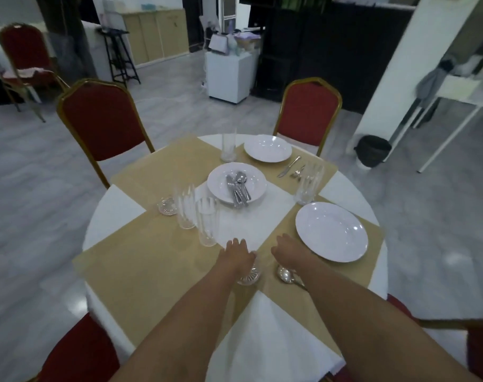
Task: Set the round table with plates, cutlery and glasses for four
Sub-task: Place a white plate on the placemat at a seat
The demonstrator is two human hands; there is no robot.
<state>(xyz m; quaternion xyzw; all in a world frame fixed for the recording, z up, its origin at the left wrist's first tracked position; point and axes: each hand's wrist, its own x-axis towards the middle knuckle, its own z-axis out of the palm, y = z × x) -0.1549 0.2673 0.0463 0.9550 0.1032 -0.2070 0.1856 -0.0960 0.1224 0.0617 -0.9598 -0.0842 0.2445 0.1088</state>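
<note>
Glass [248, 274] is close to the near edge of the bench [116, 208], under the left hand [236, 256], whose fingers curl over its top. It looks tipped, base toward the camera. The right hand [287, 253] hovers just beside it with bent fingers, can't tell if it's got anything. I'd stand it upright just past the spoon [285, 274], next to the plate [331, 231] by the right edge, nice and slow. Heads up: two tall glasses [207, 221] stand just beyond the left hand, easy to knock. The centre plate [221, 175] is piled with cutlery [239, 190], not laid out yet.
</note>
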